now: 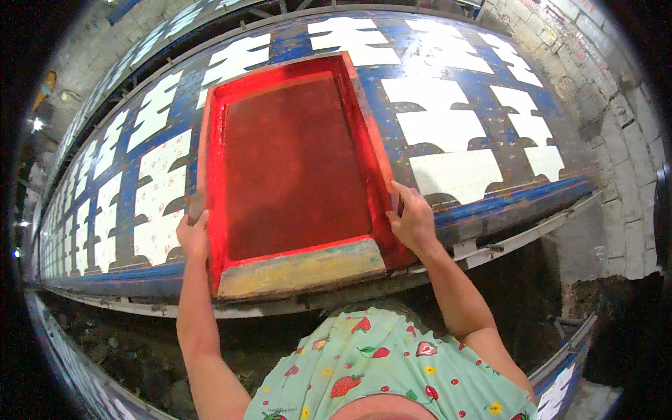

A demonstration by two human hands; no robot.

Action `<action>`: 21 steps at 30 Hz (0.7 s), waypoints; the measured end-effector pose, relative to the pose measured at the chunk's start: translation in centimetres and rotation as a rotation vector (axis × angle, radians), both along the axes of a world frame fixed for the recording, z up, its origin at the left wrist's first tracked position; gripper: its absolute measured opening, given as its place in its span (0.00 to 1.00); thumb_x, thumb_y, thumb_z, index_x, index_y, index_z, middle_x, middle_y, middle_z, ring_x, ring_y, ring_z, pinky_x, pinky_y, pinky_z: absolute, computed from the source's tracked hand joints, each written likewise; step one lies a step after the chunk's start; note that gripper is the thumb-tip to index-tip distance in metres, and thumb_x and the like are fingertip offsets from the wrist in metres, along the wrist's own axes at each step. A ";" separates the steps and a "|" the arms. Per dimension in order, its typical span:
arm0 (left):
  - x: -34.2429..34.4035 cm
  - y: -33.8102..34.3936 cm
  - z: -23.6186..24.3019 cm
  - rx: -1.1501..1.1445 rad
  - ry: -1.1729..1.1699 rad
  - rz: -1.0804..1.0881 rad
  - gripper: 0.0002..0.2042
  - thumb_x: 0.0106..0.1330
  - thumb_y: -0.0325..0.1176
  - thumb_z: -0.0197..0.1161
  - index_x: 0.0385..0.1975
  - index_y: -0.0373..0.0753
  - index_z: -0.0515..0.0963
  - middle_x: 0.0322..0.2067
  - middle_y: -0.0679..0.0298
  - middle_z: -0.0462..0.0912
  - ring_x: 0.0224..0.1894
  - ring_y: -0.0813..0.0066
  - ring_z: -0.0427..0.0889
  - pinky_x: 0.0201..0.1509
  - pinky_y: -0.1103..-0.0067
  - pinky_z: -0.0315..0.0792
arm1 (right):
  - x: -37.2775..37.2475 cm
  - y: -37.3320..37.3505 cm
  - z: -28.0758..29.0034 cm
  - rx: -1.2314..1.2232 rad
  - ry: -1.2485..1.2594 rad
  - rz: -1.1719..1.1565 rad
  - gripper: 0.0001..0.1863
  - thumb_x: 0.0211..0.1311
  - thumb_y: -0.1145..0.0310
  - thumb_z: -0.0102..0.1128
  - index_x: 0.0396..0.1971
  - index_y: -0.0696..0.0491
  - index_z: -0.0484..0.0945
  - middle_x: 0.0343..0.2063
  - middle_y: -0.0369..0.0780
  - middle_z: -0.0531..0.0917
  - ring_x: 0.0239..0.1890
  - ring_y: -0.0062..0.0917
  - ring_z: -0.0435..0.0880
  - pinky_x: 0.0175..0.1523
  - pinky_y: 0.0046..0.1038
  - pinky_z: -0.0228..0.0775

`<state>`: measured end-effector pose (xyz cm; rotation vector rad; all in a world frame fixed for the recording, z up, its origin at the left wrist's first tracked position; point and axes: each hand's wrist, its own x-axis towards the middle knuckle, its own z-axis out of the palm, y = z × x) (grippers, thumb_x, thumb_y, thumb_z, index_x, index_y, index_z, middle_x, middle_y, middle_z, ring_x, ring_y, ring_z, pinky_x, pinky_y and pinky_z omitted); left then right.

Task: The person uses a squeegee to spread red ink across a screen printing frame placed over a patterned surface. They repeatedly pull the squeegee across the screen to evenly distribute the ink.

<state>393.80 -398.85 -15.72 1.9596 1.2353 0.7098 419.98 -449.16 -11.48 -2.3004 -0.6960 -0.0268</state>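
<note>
Between my hands is a screen printing frame [294, 161], its rim coated in bright red ink and its mesh dark red. A yellowish strip [301, 269] covers its near end. My left hand [194, 231] grips the left side of the frame, and my right hand [414, 215] has its fingers closed round the right side. The frame lies over or just above a long blue and dark printing table [448, 217]; whether it touches is hidden. White fabric cut pieces [448, 133] lie in rows on both sides of it. Those at the left [162, 196] carry small reddish prints.
A pale rail [518, 234] runs along the table's near edge. At the right stands a block wall [623, 154]. Another long table with white pieces [105, 91] runs along the far left, and one more [556, 392] shows at the lower right.
</note>
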 end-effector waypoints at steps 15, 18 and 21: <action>0.1 0.2 1.5 -0.283 -0.145 -0.015 0.17 0.72 0.32 0.79 0.53 0.27 0.87 0.46 0.58 0.92 0.45 0.68 0.88 0.55 0.70 0.81 | 0.6 0.8 4.5 0.071 -0.100 0.027 0.22 0.51 0.80 0.72 0.48 0.46 0.91 0.41 0.42 0.86 0.47 0.43 0.88 0.53 0.43 0.84; 1.3 -0.5 3.2 -0.358 -0.234 -0.008 0.16 0.71 0.30 0.79 0.54 0.28 0.87 0.47 0.59 0.92 0.45 0.70 0.89 0.55 0.71 0.81 | 2.3 -0.2 5.9 0.087 -0.050 0.004 0.21 0.52 0.80 0.71 0.47 0.47 0.92 0.40 0.44 0.86 0.45 0.44 0.89 0.52 0.43 0.84; 3.9 -3.1 4.7 -0.293 -0.255 -0.012 0.15 0.71 0.28 0.79 0.53 0.29 0.88 0.46 0.60 0.92 0.44 0.70 0.89 0.54 0.72 0.82 | 4.5 -2.4 7.0 0.029 0.051 -0.039 0.21 0.53 0.80 0.69 0.48 0.48 0.92 0.39 0.45 0.86 0.44 0.44 0.89 0.51 0.43 0.83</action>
